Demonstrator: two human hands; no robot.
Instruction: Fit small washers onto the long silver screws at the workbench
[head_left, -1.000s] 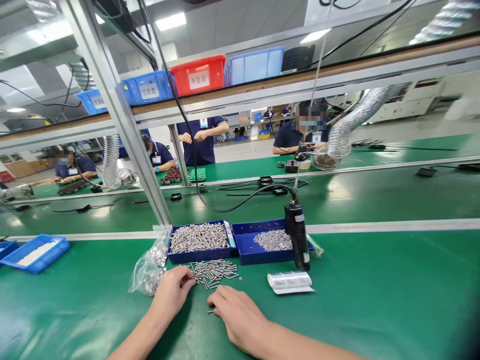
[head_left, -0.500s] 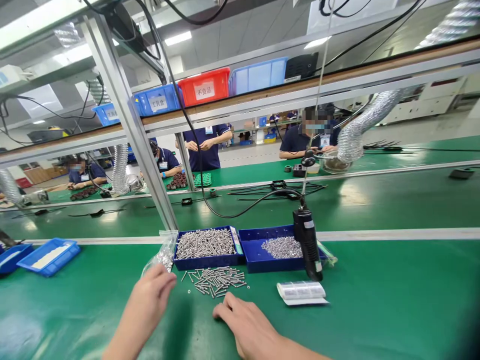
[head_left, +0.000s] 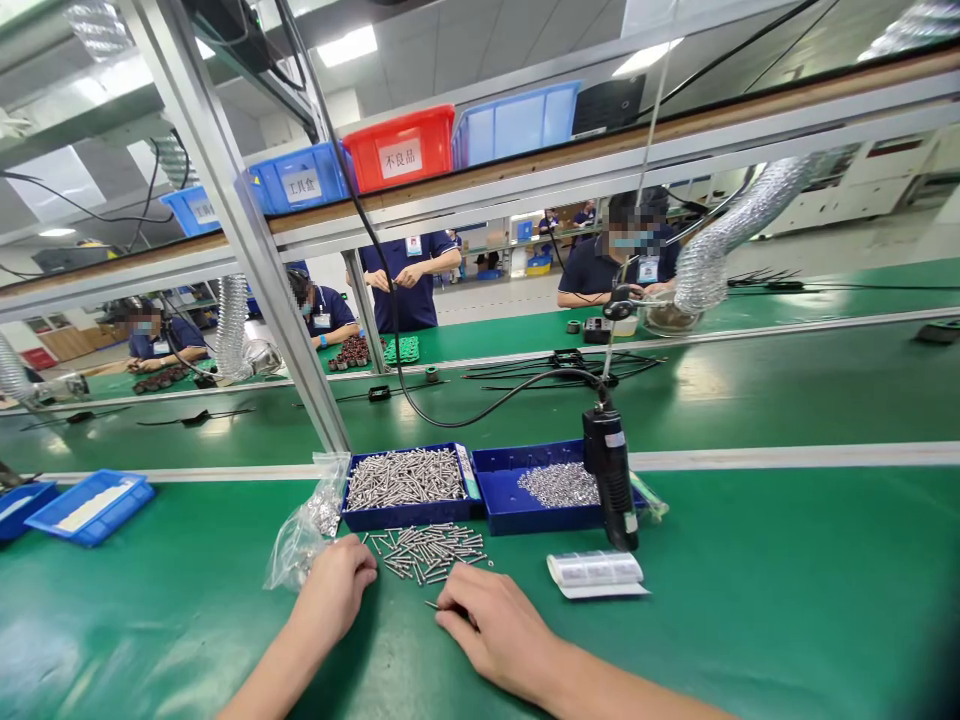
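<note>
While both hands (head_left: 420, 610) flank the loose screws (head_left: 429, 550), green mat (head_left: 750, 600) spreads rightward.

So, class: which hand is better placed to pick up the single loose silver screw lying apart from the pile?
Right hand: its fingertips rest beside the single loose silver screw. The left hand sits by the clear plastic bag.

Surface (head_left: 750, 600): loose screws (head_left: 427, 550) near centre. Just behind them, screw tray (head_left: 405, 485); washer tray (head_left: 540, 490) touching its right side. Bag (head_left: 307, 520) left of screw tray. Driver (head_left: 611, 490) upright at washer tray's right end. Label roll (head_left: 596, 572) right of loose screws. Bin (head_left: 90, 505) far left. Left hand (head_left: 334, 590), right hand (head_left: 495, 625) near edge, flanking screws.
</note>
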